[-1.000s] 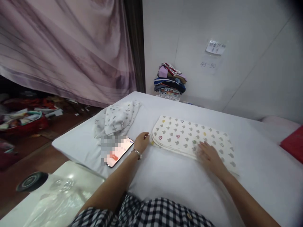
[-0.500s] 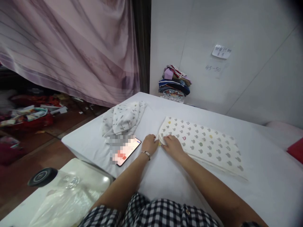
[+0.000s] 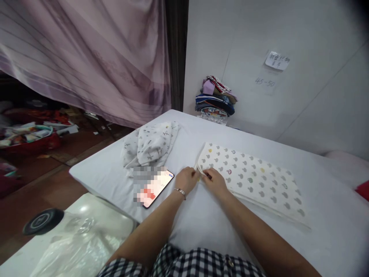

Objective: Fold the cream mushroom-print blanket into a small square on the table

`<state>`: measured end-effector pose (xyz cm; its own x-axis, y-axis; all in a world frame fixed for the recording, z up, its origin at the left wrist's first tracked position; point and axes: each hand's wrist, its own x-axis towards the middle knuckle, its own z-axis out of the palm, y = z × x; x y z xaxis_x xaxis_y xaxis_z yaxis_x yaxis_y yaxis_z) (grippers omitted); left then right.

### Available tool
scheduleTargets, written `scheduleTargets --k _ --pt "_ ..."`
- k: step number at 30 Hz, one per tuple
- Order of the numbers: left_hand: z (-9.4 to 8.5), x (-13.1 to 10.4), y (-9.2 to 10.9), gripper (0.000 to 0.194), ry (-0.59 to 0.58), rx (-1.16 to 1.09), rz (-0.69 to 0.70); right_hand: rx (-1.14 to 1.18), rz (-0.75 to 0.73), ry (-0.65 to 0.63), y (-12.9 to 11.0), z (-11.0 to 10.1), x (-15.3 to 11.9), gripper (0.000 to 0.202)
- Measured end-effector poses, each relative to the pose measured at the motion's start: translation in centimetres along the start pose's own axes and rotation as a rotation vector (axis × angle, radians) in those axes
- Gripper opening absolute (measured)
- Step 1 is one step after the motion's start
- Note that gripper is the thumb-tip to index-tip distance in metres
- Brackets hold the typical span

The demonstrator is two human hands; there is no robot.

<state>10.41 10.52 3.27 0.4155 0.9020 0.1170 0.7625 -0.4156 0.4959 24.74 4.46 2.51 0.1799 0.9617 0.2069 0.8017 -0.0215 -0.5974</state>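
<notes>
A folded cream cloth (image 3: 253,179) with grey, yellow, red and green prints lies flat on the white-covered table (image 3: 196,219). At its near left corner, my left hand (image 3: 187,180) is closed on the layered edge, a bracelet on the wrist. Just to the right, my right hand (image 3: 212,181) pinches the same corner, fingers curled over the cloth edge. The two hands are close together, a small gap between them. A phone (image 3: 157,188) with a lit screen lies left of my left hand. Behind it sits a crumpled white patterned cloth (image 3: 154,142).
A stack of folded fabrics (image 3: 215,100) stands by the wall at the far table edge. On a white surface at the lower left are a clear plastic bag (image 3: 77,246) and a round black object (image 3: 44,222). A pink curtain (image 3: 115,57) hangs at the left.
The view has shifted slightly. My right fingers have curled more under the cloth's corner, whose layered edge now stands slightly raised between my hands.
</notes>
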Motion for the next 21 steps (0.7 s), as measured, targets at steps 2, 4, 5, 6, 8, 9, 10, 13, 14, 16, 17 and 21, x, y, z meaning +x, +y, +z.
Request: scheduleTargets --k 2,4,5,6,8,9,10,13,14,16,17,21 --pt "0.1 -0.2 0.1 0.029 -0.039 0.03 0.03 0.011 -0.018 0.004 0.2 0.0 0.1 0.017" --pt "0.2 -0.4 0.3 0.027 -0.036 0.025 0.059 0.054 -0.012 0.027 0.5 0.0 0.3 0.019" --pt "0.3 -0.4 0.4 0.026 -0.028 0.015 0.068 0.089 0.005 0.042 0.7 -0.1 0.3 0.02" --pt "0.4 -0.4 0.4 0.026 -0.016 0.007 0.073 0.129 0.029 0.054 0.8 -0.1 0.4 0.021" --pt "0.7 -0.4 0.6 0.028 0.018 0.002 0.076 0.199 0.071 0.071 1.1 -0.2 0.5 0.022" --pt "0.8 -0.3 0.7 0.029 0.035 0.002 0.075 0.221 0.082 0.075 1.2 -0.2 0.5 0.022" --pt "0.9 -0.3 0.7 0.03 0.049 0.0 0.07 0.231 0.085 0.077 1.2 -0.1 0.5 0.022" --pt "1.3 0.0 0.8 0.031 0.067 -0.032 0.046 0.22 0.076 0.084 1.4 0.0 0.5 0.023" --pt "1.4 0.1 0.7 0.03 0.067 -0.044 0.036 0.211 0.069 0.085 1.4 0.1 0.5 0.023" --pt "1.5 0.3 0.7 0.024 0.065 -0.058 0.014 0.211 0.056 0.095 1.3 0.1 0.5 0.022" --pt "1.6 0.4 0.6 0.021 0.061 -0.065 0.004 0.224 0.053 0.104 1.3 0.1 0.4 0.021" --pt "1.4 0.6 0.5 0.014 0.051 -0.157 -0.058 0.216 0.029 0.178 0.6 0.0 0.0 0.017"
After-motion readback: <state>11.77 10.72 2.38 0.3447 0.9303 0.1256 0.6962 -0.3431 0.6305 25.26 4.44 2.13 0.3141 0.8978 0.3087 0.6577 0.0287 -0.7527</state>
